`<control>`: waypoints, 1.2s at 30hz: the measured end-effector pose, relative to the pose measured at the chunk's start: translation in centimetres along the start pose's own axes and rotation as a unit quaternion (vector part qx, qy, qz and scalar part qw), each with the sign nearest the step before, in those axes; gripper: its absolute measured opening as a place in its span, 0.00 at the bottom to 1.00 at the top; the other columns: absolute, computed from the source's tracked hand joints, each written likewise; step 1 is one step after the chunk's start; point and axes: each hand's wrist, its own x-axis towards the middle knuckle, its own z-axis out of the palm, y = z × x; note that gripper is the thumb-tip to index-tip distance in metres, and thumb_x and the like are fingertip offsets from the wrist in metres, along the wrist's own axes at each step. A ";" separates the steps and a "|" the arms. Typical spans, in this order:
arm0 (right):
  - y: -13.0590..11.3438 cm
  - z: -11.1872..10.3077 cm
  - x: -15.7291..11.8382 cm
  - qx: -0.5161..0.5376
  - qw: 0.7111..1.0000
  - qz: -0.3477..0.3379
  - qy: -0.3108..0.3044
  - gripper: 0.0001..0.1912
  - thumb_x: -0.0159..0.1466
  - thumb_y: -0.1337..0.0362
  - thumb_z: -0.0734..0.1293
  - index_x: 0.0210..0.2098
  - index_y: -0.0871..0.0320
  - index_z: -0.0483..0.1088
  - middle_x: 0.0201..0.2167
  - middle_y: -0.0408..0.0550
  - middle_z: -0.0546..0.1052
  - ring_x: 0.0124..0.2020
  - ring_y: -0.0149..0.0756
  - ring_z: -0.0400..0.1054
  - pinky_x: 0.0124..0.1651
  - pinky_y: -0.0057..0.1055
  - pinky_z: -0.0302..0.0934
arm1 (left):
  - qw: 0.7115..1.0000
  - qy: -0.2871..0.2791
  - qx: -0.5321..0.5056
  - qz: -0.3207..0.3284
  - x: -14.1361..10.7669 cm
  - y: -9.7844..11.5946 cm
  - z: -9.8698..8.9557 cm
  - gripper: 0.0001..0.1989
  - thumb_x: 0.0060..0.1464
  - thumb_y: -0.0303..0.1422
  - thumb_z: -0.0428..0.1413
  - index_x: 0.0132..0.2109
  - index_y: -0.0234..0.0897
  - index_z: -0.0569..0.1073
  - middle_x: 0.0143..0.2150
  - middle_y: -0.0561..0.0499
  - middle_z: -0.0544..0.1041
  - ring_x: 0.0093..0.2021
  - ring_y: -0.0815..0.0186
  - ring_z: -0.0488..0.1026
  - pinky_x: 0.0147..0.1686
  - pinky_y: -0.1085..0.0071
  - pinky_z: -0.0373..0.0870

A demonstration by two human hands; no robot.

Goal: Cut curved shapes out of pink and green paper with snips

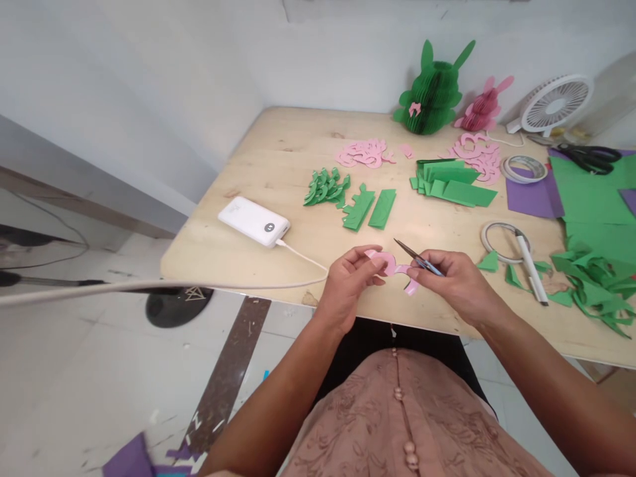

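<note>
My left hand [354, 278] pinches a curved pink paper cutout [385, 263] above the front edge of the wooden table. Closed around small scissors [422, 260] with blue handles, my right hand [454, 281] also has its fingertips at the right end of the pink piece. The scissor blades point up and left, away from the paper. Beyond my hands lie two green paper strips [382, 209], a pile of green cutouts [325, 187] and a heap of pink cutouts [365, 153].
A white power bank [254, 220] with a cable lies at left. Behind stand a green paper rabbit [434, 96], a pink one [481, 108] and a white fan [556, 105]. Tape rolls, a marker [531, 269], black scissors [589, 158] and green scraps [603, 285] are at right.
</note>
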 end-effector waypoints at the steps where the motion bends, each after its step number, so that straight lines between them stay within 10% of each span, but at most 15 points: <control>1: -0.2 -0.2 0.0 -0.015 1.000 -0.002 -0.008 0.09 0.55 0.58 0.69 0.24 0.57 0.72 0.22 0.43 0.70 0.26 0.32 0.59 0.26 0.28 0.52 | 1.000 -0.007 0.022 0.006 0.1 0.4 -0.3 0.18 0.40 0.34 0.65 0.41 0.35 0.76 0.32 0.49 0.77 0.32 0.67 0.73 0.33 0.72 0.68; 17: -1.9 -1.1 0.4 -0.092 0.985 -0.011 -0.143 0.07 0.53 0.61 0.70 0.22 0.57 0.74 0.13 0.38 0.63 0.16 0.25 0.51 0.18 0.25 0.41 | 0.931 -0.233 0.279 -0.007 0.7 3.8 -1.0 0.06 0.45 0.33 0.60 0.31 0.37 0.81 0.30 0.46 0.80 0.33 0.61 0.74 0.37 0.65 0.69; 28: -2.3 -0.7 0.5 -0.125 0.981 -0.020 -0.150 0.07 0.56 0.62 0.68 0.23 0.57 0.74 0.15 0.40 0.68 0.17 0.27 0.53 0.19 0.26 0.43 | 0.946 -0.199 0.255 -0.003 0.4 2.8 -1.0 0.04 0.44 0.30 0.60 0.26 0.35 0.79 0.26 0.48 0.77 0.29 0.65 0.71 0.35 0.69 0.66; 36: -0.2 -0.6 -0.5 0.033 0.999 0.001 0.036 0.18 0.60 0.50 0.64 0.29 0.58 0.75 0.23 0.44 0.70 0.19 0.26 0.49 0.22 0.29 0.43 | 0.994 -0.047 0.096 -0.001 0.0 1.0 -1.0 0.07 0.45 0.31 0.61 0.22 0.35 0.76 0.22 0.52 0.73 0.28 0.70 0.68 0.34 0.73 0.63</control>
